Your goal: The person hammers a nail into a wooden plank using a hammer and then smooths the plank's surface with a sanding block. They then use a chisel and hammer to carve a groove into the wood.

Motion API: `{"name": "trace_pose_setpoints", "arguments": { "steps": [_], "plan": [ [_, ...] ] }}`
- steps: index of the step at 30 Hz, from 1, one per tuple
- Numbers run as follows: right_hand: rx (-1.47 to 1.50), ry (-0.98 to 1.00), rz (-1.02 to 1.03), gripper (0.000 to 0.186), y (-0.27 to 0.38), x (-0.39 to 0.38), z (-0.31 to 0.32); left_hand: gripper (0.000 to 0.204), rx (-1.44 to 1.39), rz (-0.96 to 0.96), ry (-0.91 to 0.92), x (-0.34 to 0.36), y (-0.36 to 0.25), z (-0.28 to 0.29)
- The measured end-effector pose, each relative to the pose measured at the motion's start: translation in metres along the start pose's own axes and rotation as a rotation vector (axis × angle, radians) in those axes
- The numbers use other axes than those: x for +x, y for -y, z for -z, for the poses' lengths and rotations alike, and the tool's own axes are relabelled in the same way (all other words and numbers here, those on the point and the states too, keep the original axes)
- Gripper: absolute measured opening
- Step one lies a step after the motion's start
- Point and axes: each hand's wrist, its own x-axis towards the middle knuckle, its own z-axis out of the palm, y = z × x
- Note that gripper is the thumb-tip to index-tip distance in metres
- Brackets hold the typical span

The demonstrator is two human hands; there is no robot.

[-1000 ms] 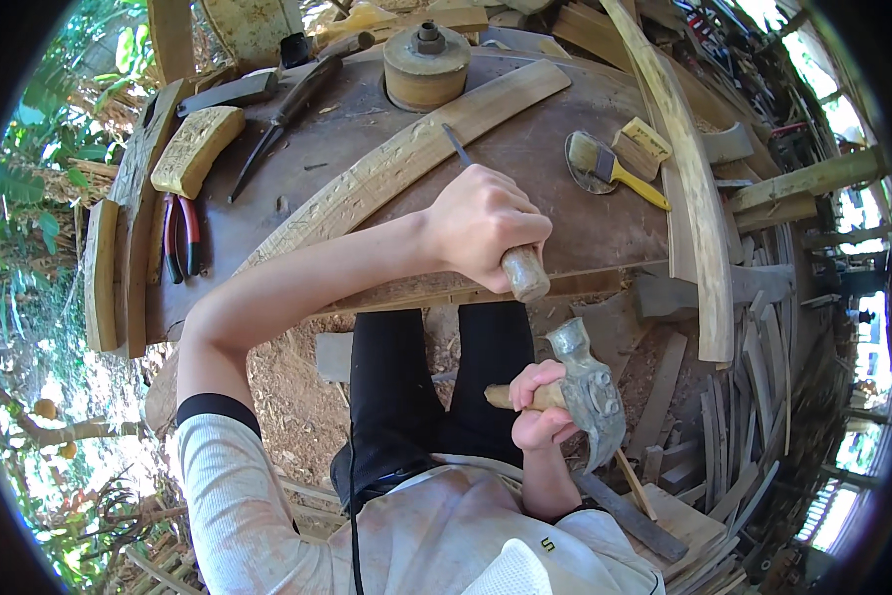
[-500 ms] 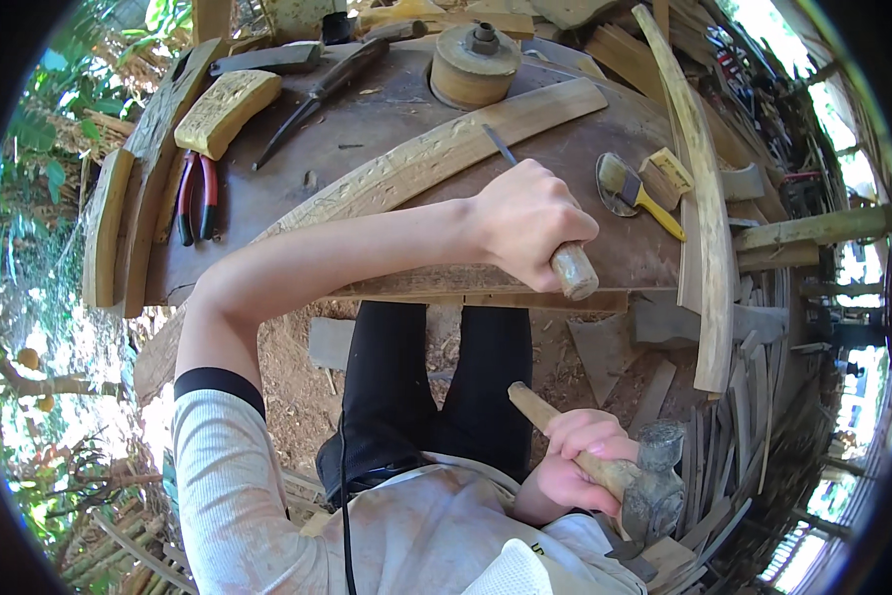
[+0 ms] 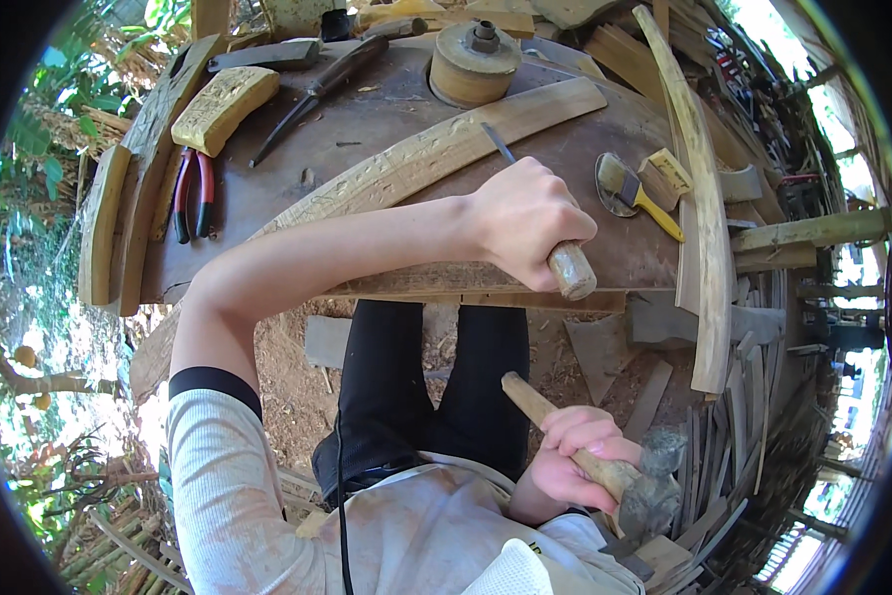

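A long curved wooden strip [image 3: 416, 164] with carved marks lies slantwise across the workbench. My left hand [image 3: 530, 223] is closed around a chisel [image 3: 573, 273] with a wooden handle. The chisel's thin blade reaches past my fist, its tip over the strip. Low on the right, in front of my body, my right hand [image 3: 580, 456] grips a hammer [image 3: 530, 402] by its wooden handle, close to the grey head. The handle's free end points up and left. The hammer is apart from the chisel and the bench.
Red-handled pliers [image 3: 206, 198], a carved wooden block [image 3: 226, 109] and a long dark pointed tool [image 3: 317, 94] lie on the bench's left. A round wooden piece with a nut [image 3: 474, 69] stands behind the strip. Rightward are a yellow-handled brush [image 3: 654, 210] and a long wooden slat [image 3: 699, 198].
The hammer in my right hand has shifted very slightly up and to the left. My left hand and the chisel have hardly moved.
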Motion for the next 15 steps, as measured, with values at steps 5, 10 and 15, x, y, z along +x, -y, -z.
{"name": "trace_pose_setpoints", "arguments": {
  "steps": [5, 10, 15],
  "plan": [
    [-0.358, 0.081, -0.435, 0.072, -0.015, -0.015, 0.004, 0.018, -0.019, -0.004, -0.009, -0.001, 0.0, -0.001],
    [-0.353, 0.087, -0.371, 0.072, -0.038, -0.04, 0.012, 0.019, -0.003, -0.028, 0.0, -0.002, 0.0, -0.004],
    [-0.123, -0.122, -0.172, 0.073, -0.042, -0.041, 0.0, 0.021, 0.013, -0.073, 0.005, -0.002, 0.005, -0.007]
  ]
}}
